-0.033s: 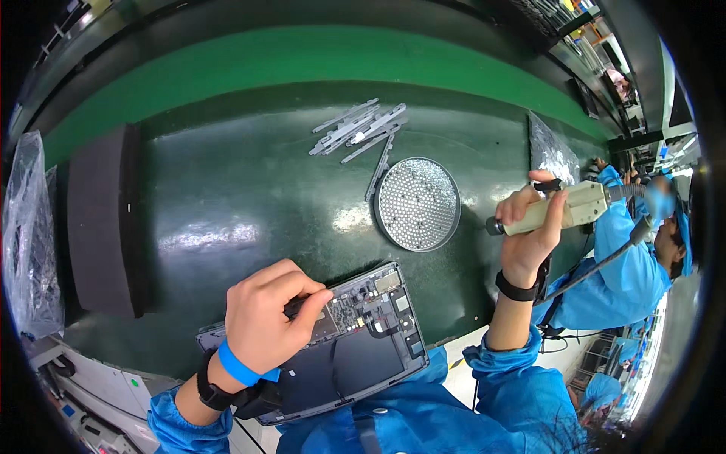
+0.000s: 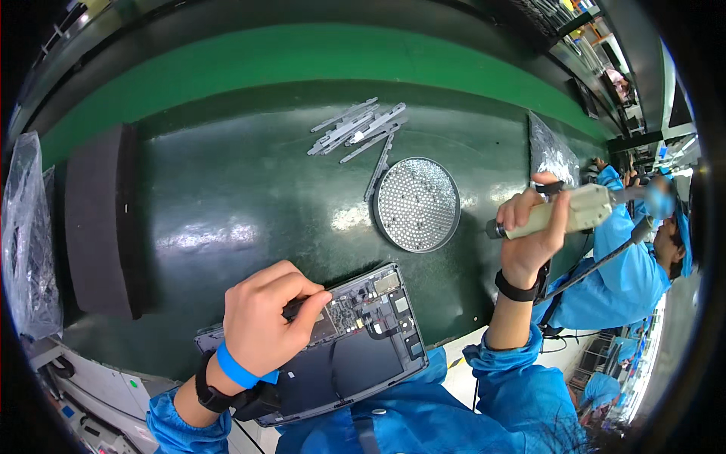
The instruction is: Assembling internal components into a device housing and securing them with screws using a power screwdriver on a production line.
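An opened device like a laptop base, its circuit board and dark battery cells bare, lies at the table's front edge, against my body. My left hand is closed in a pinch over its left part. Something dark shows under the fingers, but I cannot make out what it is. Off to the right and raised above the table, my right hand is wrapped round a cream-coloured electric screwdriver. One black end of the tool sticks out to the left of my fingers.
A round silver dish of small holes sits mid-table, with several grey strips behind it. At left stand a dark foam block and clear plastic wrap. A plastic bag lies at right, near a co-worker in blue.
My right hand and the screwdriver have shifted very slightly to the right. My left hand stays at the same place over the device.
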`<move>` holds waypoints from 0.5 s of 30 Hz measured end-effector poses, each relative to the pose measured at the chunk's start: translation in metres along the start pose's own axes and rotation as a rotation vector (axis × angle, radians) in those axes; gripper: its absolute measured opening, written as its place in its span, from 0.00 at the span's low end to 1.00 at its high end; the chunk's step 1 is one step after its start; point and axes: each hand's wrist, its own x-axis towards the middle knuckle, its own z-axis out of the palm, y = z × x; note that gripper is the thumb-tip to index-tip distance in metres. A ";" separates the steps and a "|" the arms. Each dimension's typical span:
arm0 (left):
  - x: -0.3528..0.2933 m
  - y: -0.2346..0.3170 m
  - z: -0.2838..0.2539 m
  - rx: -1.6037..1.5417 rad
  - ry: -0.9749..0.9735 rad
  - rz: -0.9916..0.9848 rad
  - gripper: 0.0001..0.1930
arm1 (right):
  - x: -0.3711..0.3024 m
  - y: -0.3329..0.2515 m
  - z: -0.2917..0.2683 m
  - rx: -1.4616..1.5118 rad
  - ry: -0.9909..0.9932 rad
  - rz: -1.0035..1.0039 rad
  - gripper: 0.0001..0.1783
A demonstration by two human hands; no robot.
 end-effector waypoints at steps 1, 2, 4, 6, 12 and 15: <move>0.000 -0.001 0.000 0.006 0.001 -0.007 0.03 | 0.000 -0.002 0.019 -0.021 0.007 -0.068 0.27; 0.000 -0.003 0.000 0.011 0.001 -0.014 0.04 | 0.000 -0.004 0.032 -0.042 0.014 -0.137 0.27; -0.002 -0.006 0.001 -0.003 0.009 -0.016 0.04 | -0.003 -0.015 0.053 -0.020 -0.118 -0.185 0.29; -0.003 -0.007 0.001 -0.011 0.020 -0.018 0.04 | -0.006 -0.017 0.071 -0.098 -0.160 -0.191 0.30; -0.001 -0.010 0.000 -0.017 -0.006 0.045 0.04 | -0.010 0.002 0.081 -0.144 -0.241 -0.149 0.27; 0.000 -0.010 0.000 -0.015 -0.018 0.031 0.04 | -0.013 0.003 0.084 -0.129 -0.194 -0.087 0.30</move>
